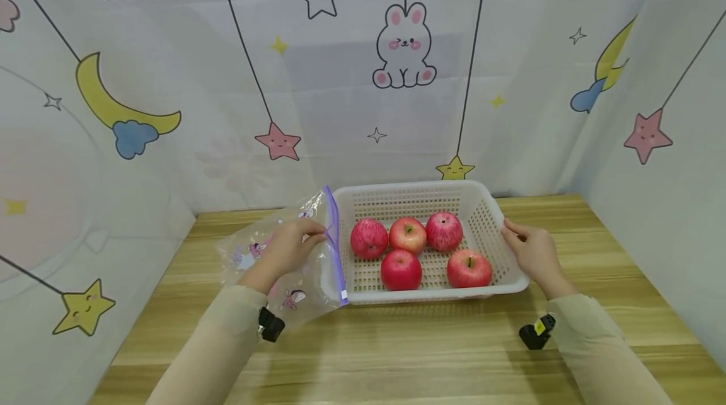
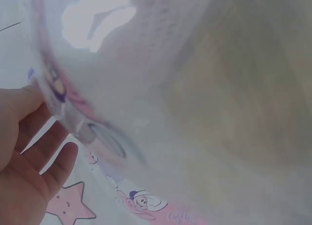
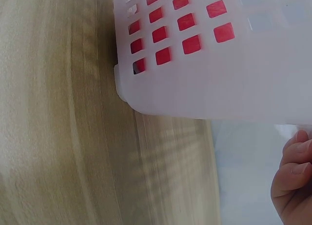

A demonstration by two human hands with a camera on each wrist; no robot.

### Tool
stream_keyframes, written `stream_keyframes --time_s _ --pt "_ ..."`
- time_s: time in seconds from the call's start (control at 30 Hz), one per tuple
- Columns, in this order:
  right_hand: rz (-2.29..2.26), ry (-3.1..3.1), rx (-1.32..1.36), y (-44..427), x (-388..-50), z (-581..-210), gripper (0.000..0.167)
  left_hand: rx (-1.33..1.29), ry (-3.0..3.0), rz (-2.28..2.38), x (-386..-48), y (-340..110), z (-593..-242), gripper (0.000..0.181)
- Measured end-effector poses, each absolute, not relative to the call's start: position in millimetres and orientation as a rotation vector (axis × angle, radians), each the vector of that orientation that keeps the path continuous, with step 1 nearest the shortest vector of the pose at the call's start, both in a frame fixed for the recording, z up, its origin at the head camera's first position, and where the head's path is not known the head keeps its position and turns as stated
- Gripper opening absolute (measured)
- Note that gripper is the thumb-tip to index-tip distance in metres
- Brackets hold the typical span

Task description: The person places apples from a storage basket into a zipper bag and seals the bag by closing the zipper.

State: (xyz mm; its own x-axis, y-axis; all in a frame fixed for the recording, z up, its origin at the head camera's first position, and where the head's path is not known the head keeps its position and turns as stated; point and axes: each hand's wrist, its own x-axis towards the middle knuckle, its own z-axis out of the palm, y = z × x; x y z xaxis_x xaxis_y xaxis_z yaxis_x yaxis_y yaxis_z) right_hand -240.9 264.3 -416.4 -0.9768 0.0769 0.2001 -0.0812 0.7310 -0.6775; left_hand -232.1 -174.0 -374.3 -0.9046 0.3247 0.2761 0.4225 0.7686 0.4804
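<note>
A white plastic basket [image 1: 420,296] with perforated walls stands on the table, and several red apples [image 1: 401,269] lie inside it. My right hand [image 1: 535,257] grips its right rim; in the right wrist view the curled fingers [image 3: 295,166] show at the edge beside the basket wall [image 3: 209,83]. My left hand [image 1: 290,246] pinches a clear zip bag [image 1: 309,291] near its purple zip strip [image 1: 336,247]. The bag, printed with small cartoon figures, overlaps the basket's left end. Close to the lens, its film [image 2: 146,103] blurs much of the left wrist view.
The wood-grain table [image 1: 397,354] extends in front of the basket and to both sides. Behind it and at the sides hangs a white curtain [image 1: 340,90] printed with stars, moons and rabbits. The basket's back edge is close to the rear curtain.
</note>
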Motion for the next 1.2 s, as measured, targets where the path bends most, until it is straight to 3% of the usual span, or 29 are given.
stream_keyframes --time_s 1.2 --pt "0.891 -2.894 0.104 264 -241 -402 0.045 -0.445 -2.766 -1.089 -223 -200 -331 0.024"
